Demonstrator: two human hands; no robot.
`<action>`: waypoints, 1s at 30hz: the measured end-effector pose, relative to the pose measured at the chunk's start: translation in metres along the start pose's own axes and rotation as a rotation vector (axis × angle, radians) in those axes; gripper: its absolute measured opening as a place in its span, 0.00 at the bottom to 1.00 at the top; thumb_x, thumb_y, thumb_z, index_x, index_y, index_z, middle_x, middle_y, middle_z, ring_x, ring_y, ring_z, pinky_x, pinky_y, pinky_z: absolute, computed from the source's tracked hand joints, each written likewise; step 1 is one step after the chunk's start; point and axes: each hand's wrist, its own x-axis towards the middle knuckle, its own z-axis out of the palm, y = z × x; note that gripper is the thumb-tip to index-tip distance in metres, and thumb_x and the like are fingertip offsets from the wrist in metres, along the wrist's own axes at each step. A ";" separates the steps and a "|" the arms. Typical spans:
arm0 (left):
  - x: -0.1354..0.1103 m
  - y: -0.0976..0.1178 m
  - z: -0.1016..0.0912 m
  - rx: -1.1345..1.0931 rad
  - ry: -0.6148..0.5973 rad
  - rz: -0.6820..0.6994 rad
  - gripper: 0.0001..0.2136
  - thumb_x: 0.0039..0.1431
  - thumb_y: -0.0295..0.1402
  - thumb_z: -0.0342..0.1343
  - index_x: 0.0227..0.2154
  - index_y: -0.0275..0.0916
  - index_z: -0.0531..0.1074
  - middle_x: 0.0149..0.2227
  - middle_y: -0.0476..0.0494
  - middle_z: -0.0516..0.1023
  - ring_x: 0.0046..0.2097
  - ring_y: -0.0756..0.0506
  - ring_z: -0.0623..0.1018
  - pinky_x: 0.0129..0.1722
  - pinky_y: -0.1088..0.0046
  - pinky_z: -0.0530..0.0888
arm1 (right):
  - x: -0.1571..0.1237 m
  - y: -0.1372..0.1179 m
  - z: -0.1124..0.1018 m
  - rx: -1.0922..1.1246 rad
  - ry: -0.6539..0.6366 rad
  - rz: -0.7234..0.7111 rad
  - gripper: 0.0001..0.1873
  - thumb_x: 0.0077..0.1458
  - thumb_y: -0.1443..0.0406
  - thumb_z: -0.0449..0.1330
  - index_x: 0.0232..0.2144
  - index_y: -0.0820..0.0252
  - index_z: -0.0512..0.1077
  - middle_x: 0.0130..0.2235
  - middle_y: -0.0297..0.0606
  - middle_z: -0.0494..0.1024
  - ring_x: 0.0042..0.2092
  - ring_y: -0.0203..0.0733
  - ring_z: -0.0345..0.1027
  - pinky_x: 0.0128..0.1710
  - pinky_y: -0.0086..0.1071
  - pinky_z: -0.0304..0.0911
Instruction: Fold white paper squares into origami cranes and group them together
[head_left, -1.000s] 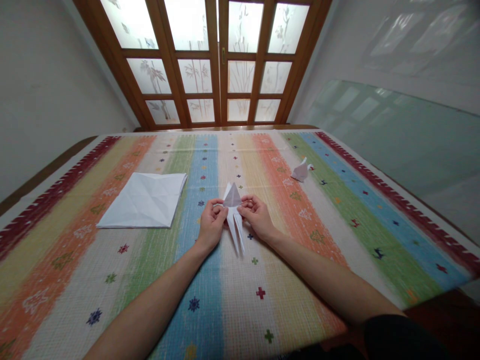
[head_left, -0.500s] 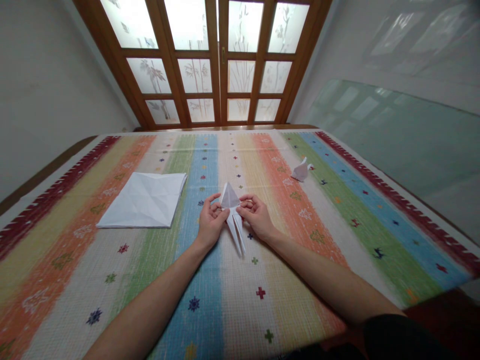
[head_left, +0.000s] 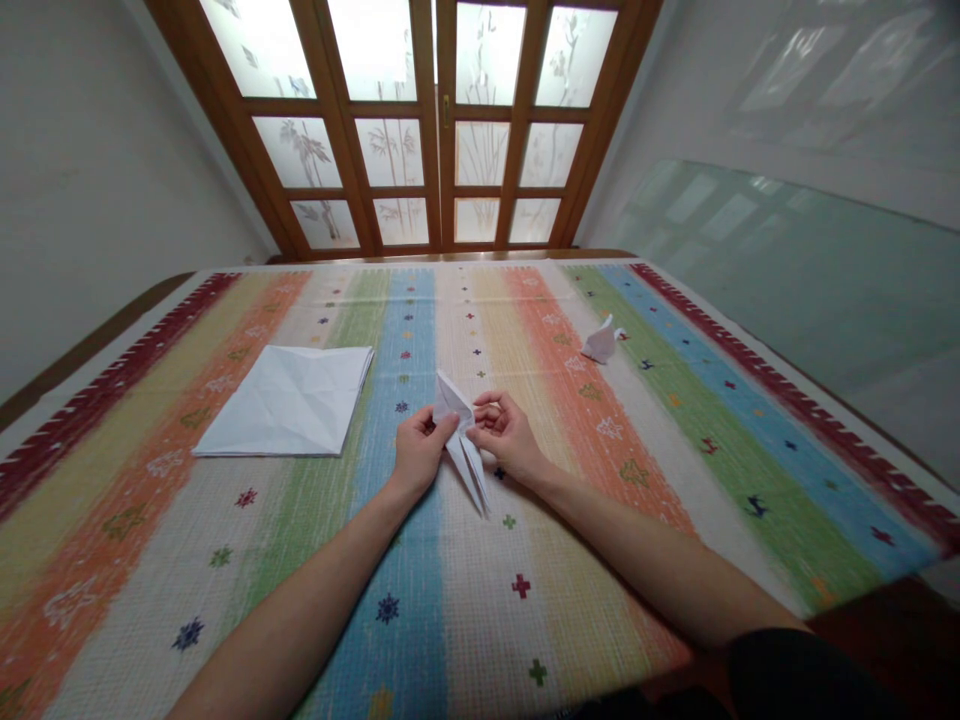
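Observation:
A folded white origami paper (head_left: 466, 462) is held between my hands above the striped tablecloth. Its two narrow points hang toward me, and a wider pointed flap stands up away from me. My left hand (head_left: 421, 445) is closed, pinching the paper's left side between thumb and fingers. On the opposite side, my right hand (head_left: 510, 438) has thumb and forefinger closed at the paper's right edge, with the other fingers curled.
A stack of white square paper (head_left: 289, 400) lies on the tablecloth (head_left: 330, 560) to the left. Farther off to the right sits a small folded paper figure (head_left: 601, 342). Wooden doors with glass panes (head_left: 439, 150) stand behind the table.
The folded paper has turned, its upper flap tilting left and showing narrower. My left fingers have closed in further around it, and my right hand has shifted slightly left.

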 end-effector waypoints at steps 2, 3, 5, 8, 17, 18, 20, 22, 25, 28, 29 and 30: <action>0.000 0.001 -0.001 0.045 0.060 0.034 0.10 0.46 0.38 0.62 0.23 0.37 0.72 0.21 0.53 0.72 0.24 0.52 0.68 0.25 0.76 0.65 | -0.002 0.001 0.003 0.014 -0.052 0.029 0.25 0.38 0.63 0.69 0.39 0.54 0.64 0.29 0.27 0.74 0.30 0.33 0.70 0.31 0.28 0.65; 0.000 0.001 -0.001 0.060 0.092 0.051 0.09 0.46 0.38 0.62 0.23 0.37 0.72 0.21 0.53 0.71 0.24 0.52 0.68 0.25 0.76 0.65 | -0.003 0.001 0.005 0.012 -0.073 0.047 0.27 0.38 0.63 0.69 0.41 0.54 0.64 0.30 0.28 0.75 0.30 0.34 0.71 0.31 0.29 0.66; 0.000 0.000 -0.001 0.077 0.143 0.066 0.09 0.46 0.38 0.62 0.22 0.37 0.71 0.21 0.52 0.72 0.24 0.51 0.68 0.25 0.76 0.65 | -0.005 0.003 0.007 -0.023 -0.103 0.089 0.28 0.37 0.64 0.70 0.41 0.54 0.64 0.31 0.29 0.76 0.30 0.35 0.72 0.31 0.30 0.67; 0.002 -0.001 -0.002 0.061 0.179 0.069 0.11 0.46 0.39 0.62 0.24 0.37 0.70 0.23 0.51 0.73 0.26 0.50 0.70 0.26 0.76 0.66 | -0.005 0.003 0.007 -0.124 -0.129 0.134 0.19 0.40 0.63 0.68 0.35 0.57 0.66 0.28 0.30 0.76 0.26 0.34 0.70 0.27 0.29 0.65; 0.009 -0.001 -0.012 0.135 0.319 0.320 0.18 0.51 0.43 0.61 0.43 0.40 0.69 0.43 0.42 0.74 0.41 0.45 0.75 0.41 0.71 0.70 | 0.012 -0.018 -0.028 -0.500 -0.318 0.092 0.02 0.41 0.70 0.63 0.20 0.60 0.73 0.18 0.28 0.68 0.21 0.30 0.56 0.19 0.26 0.48; 0.009 0.002 -0.015 0.214 0.327 0.371 0.18 0.52 0.43 0.61 0.43 0.40 0.70 0.44 0.41 0.74 0.44 0.44 0.75 0.43 0.69 0.70 | 0.014 -0.020 -0.031 -0.550 -0.338 0.058 0.03 0.41 0.71 0.63 0.21 0.59 0.74 0.19 0.28 0.69 0.22 0.31 0.57 0.20 0.26 0.50; 0.009 0.008 -0.020 0.371 0.298 0.472 0.15 0.54 0.43 0.59 0.40 0.40 0.74 0.43 0.41 0.76 0.46 0.42 0.74 0.48 0.67 0.68 | 0.018 -0.024 -0.037 -0.625 -0.365 0.004 0.03 0.41 0.70 0.64 0.21 0.58 0.76 0.20 0.29 0.71 0.23 0.33 0.60 0.23 0.27 0.53; 0.012 0.013 -0.026 0.468 0.251 0.554 0.13 0.57 0.44 0.56 0.37 0.41 0.77 0.40 0.42 0.77 0.46 0.41 0.74 0.51 0.64 0.67 | 0.021 -0.027 -0.042 -0.692 -0.376 -0.057 0.03 0.43 0.69 0.64 0.22 0.56 0.77 0.21 0.29 0.72 0.24 0.35 0.62 0.25 0.28 0.55; 0.016 0.019 -0.030 0.578 0.168 0.579 0.14 0.56 0.45 0.57 0.38 0.41 0.78 0.39 0.41 0.79 0.45 0.40 0.75 0.50 0.62 0.67 | 0.024 -0.031 -0.048 -0.811 -0.383 -0.162 0.04 0.45 0.68 0.64 0.23 0.55 0.78 0.20 0.29 0.72 0.24 0.36 0.63 0.27 0.29 0.55; 0.016 0.022 -0.028 0.695 -0.036 0.528 0.14 0.51 0.43 0.63 0.38 0.42 0.79 0.36 0.41 0.79 0.41 0.40 0.76 0.46 0.64 0.68 | 0.024 -0.034 -0.050 -0.942 -0.443 -0.207 0.05 0.49 0.68 0.63 0.24 0.56 0.79 0.20 0.29 0.72 0.23 0.34 0.62 0.26 0.28 0.53; 0.015 0.023 -0.026 0.728 -0.126 0.504 0.13 0.50 0.43 0.64 0.37 0.42 0.80 0.35 0.41 0.80 0.39 0.41 0.76 0.43 0.65 0.69 | 0.023 -0.034 -0.049 -0.977 -0.476 -0.214 0.05 0.50 0.68 0.62 0.25 0.56 0.79 0.20 0.29 0.72 0.22 0.33 0.61 0.26 0.28 0.52; 0.013 0.024 -0.024 0.758 -0.221 0.476 0.13 0.49 0.42 0.65 0.35 0.42 0.80 0.33 0.42 0.80 0.37 0.42 0.76 0.40 0.67 0.68 | 0.023 -0.035 -0.048 -1.007 -0.509 -0.223 0.06 0.51 0.67 0.62 0.26 0.56 0.79 0.20 0.29 0.72 0.22 0.33 0.61 0.26 0.28 0.52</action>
